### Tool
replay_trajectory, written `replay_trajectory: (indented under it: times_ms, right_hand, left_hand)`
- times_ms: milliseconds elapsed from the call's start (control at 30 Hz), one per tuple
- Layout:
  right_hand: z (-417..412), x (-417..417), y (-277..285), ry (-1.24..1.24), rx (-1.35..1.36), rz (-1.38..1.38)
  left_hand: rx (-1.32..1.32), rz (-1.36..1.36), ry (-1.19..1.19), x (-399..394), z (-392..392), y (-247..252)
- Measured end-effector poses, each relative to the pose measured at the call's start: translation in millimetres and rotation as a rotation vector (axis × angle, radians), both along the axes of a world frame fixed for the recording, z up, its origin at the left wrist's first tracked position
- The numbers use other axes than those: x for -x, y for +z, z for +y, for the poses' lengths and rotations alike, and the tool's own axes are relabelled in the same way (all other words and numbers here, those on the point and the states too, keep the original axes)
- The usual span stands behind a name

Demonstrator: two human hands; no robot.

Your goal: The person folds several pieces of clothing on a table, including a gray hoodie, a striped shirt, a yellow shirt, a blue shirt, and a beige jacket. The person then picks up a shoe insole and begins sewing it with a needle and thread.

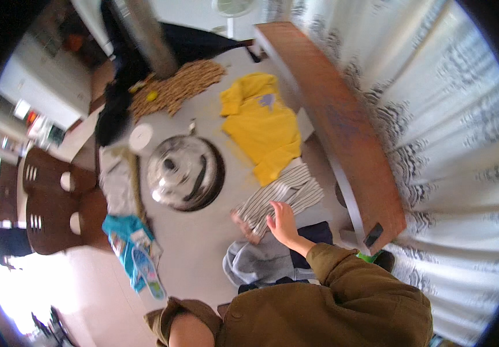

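My right hand [283,223] reaches over the table, its fingers apart, at the lower edge of a striped garment [282,195]; whether it touches the cloth I cannot tell. Just above the stripes lies a yellow long-sleeved top [266,126] with a grey print. Below the hand are a grey garment [253,260] and a dark navy cloth [318,234]. My left hand is out of view; only that forearm shows at the bottom edge. Left of the yellow top stands a round metal pot with a shiny lid [180,171].
Along the table's left edge lie a pale garment [117,182], a blue garment [121,230] and a blue patterned insole-shaped item [147,269]. A woven mat [184,86] is at the far end. A wooden bench [340,112] bearing a phone [373,235] borders the right side; brown chairs [50,208] stand left.
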State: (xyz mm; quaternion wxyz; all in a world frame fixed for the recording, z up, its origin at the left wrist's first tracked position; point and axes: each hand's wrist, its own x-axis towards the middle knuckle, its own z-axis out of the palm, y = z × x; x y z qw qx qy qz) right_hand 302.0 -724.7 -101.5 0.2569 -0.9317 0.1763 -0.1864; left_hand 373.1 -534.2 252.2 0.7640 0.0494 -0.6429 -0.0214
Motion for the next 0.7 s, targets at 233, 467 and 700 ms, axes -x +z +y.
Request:
replay_trajectory:
  times_ms: [233,467,700]
  right_hand:
    - [111,-42,14,0.206,-0.105,-0.023]
    - [249,-95,2,0.357,-0.263,0.025]
    - [349,-164,-32,0.32,-0.435,0.299]
  left_hand:
    - [-0.026,-0.057,0.038,28,134,28]
    - [-0.096,-0.064,0.216,13,244,33]
    - [0.257,-0.137,0.649,-25,280,24]
